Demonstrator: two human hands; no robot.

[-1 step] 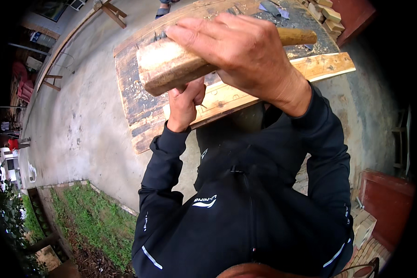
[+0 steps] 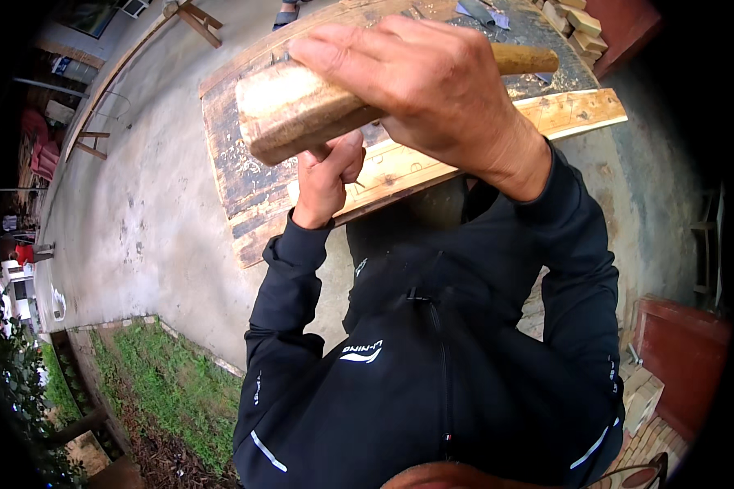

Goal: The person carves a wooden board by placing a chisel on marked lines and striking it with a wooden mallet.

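Note:
My right hand (image 2: 440,90) is wrapped round a wooden mallet (image 2: 294,114), close behind its blocky head. The mallet's handle (image 2: 526,59) sticks out on the far side of the fist. Just below the mallet head, my left hand (image 2: 324,179) is closed round what looks like a chisel (image 2: 321,151). Its round handle end shows under the mallet, and whether they touch I cannot tell. A thin dark tip pokes out beside the left fist, over a pale wooden board (image 2: 408,167) with pencil marks. The board lies along the bench's near edge.
The worn, dark-stained workbench (image 2: 245,187) is strewn with wood shavings. A grey cloth-like scrap (image 2: 483,14) lies at its far side. Cut wood blocks (image 2: 583,37) are stacked at the far right. A wooden trestle (image 2: 197,24) and someone's foot (image 2: 285,16) are beyond the bench.
The mallet and my right hand have risen very slightly. My left hand stays nearly in place.

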